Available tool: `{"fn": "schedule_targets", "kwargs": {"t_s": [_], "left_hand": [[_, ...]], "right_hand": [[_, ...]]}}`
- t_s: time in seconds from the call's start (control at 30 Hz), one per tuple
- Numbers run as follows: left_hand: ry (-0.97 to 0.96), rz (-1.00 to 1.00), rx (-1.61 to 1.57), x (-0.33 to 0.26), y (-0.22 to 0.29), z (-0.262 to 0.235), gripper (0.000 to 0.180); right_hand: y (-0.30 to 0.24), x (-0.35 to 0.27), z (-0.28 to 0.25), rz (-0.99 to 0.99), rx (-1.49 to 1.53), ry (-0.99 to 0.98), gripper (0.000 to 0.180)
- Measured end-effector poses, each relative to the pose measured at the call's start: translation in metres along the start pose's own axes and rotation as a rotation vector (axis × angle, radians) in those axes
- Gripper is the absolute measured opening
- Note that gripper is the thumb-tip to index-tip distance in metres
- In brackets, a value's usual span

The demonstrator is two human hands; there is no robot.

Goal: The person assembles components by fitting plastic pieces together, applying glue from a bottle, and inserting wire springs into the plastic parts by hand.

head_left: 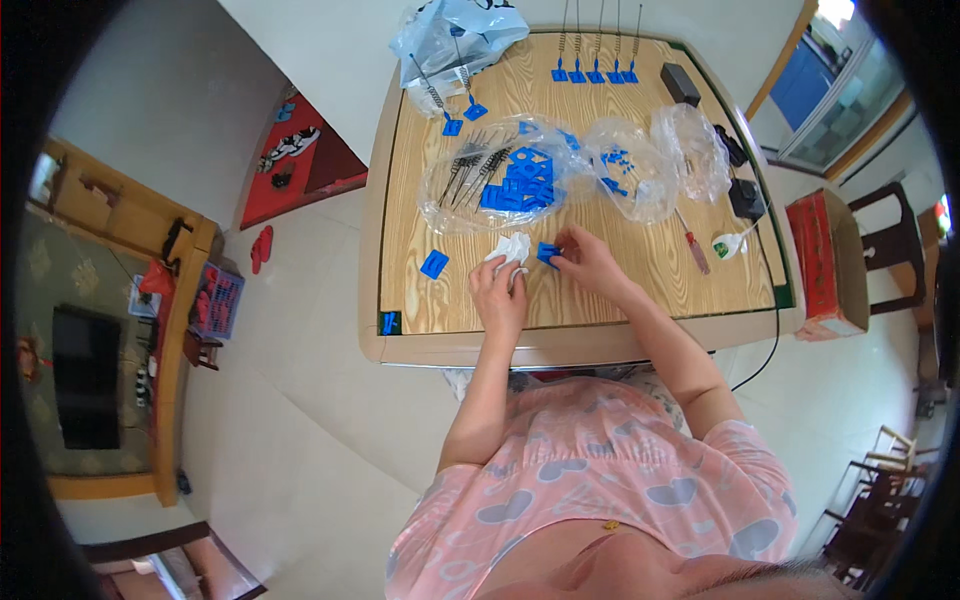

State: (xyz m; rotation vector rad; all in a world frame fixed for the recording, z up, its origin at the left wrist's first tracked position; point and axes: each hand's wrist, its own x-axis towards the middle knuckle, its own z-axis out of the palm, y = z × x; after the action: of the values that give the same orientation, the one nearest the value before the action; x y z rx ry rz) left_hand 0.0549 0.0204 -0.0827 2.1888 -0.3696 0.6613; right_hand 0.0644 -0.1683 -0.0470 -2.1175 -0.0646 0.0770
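Between the fingers of my left hand [498,292] is a crumpled white tissue [512,248], just above the table top. My right hand [588,262] pinches a small blue plastic piece [546,253] right beside the tissue. Another blue square piece [434,264] lies by itself left of my left hand. Beyond my hands a clear plastic bag [432,205] lies spread, with several blue parts [522,182] and dark metal springs with long rods [470,172] on it.
Several spring rods on blue bases [596,72] stand at the far edge; two more stand by a pale plastic bag [465,35]. Clear bags of small blue bits [628,170] lie right of centre. A screwdriver [696,252], a black box [680,84] and a corded plug [732,243] are at the right.
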Motion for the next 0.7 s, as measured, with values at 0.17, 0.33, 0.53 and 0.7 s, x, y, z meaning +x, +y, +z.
{"fn": "schedule_targets", "kwargs": {"t_s": [0.17,0.33,0.53,0.7], "left_hand": [[0.037,-0.012,-0.045,-0.001,0.000,-0.003,0.017],[0.049,-0.036,-0.024,-0.002,-0.005,-0.004,0.018],[0.056,-0.066,-0.045,-0.003,-0.010,-0.001,0.019],[0.059,-0.060,-0.060,-0.003,-0.008,-0.002,0.019]], "right_hand": [[0.013,-0.013,-0.016,-0.263,-0.028,0.173,0.030],[0.025,-0.020,-0.033,-0.290,-0.336,0.121,0.032],[0.039,-0.024,-0.037,-0.319,-0.190,0.176,0.039],[0.047,-0.022,-0.039,-0.258,-0.137,0.150,0.042]]}}
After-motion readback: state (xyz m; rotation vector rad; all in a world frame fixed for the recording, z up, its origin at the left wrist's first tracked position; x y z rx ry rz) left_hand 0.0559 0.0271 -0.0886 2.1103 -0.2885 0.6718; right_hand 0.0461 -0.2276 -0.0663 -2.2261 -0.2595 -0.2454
